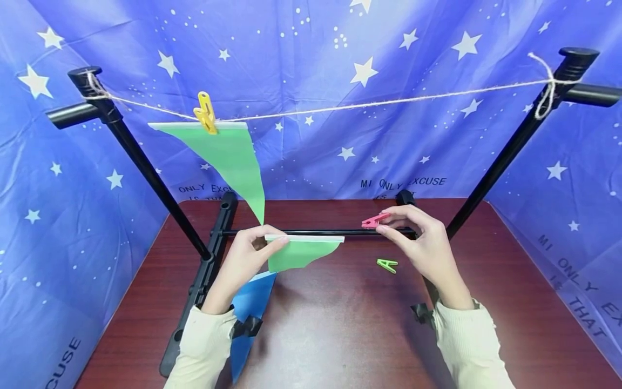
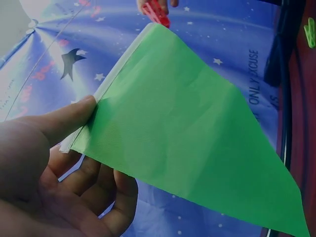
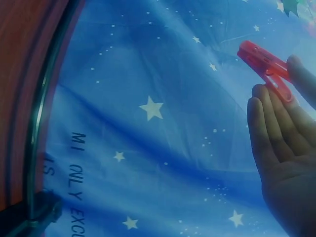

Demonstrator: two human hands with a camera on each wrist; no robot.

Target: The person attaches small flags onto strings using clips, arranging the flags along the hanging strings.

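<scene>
By one end of its white top band, a green pennant is pinched between thumb and fingers of my left hand. In the left wrist view the pennant spreads out from the thumb, its cloth tapering toward the lower right. My right hand pinches a red clothespin by its handle end, jaws pointing left toward the pennant. In the right wrist view the clothespin sits between thumb and fingertips. Above, a yellow clothespin clips another green pennant to a string.
The string runs between two black posts. A lime green clothespin lies on the brown table, left of my right wrist. Partly behind my left wrist is a blue pennant. A black crossbar joins the stand's feet.
</scene>
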